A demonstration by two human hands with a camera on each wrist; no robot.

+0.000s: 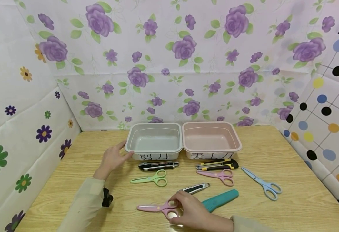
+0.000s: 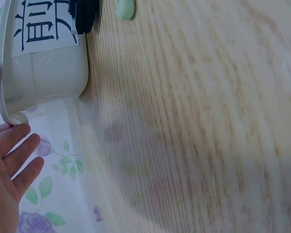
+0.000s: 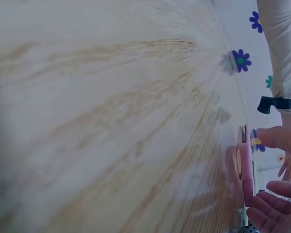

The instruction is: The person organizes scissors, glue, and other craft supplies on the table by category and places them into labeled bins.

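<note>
My left hand (image 1: 112,161) is at the near left corner of the grey bin (image 1: 154,152), thumb on the front rim and fingers at its left side. In the left wrist view the fingers (image 2: 22,155) look straight and spread. My right hand (image 1: 191,209) is at the handles of the nearest pink scissors (image 1: 153,208), thumb and index finger on either side of the loops. These scissors lie flat on the table, blades to the left. In the right wrist view a gap shows between thumb and fingers beside the pink handle (image 3: 246,172); firm contact is unclear.
A pink bin (image 1: 212,150) adjoins the grey one. On the table lie black (image 1: 158,166), yellow-black (image 1: 217,165) and small (image 1: 195,188) utility knives, a teal-handled tool (image 1: 221,200), and green (image 1: 150,178), pink (image 1: 217,175) and blue (image 1: 262,183) scissors. Patterned cloth walls surround the table.
</note>
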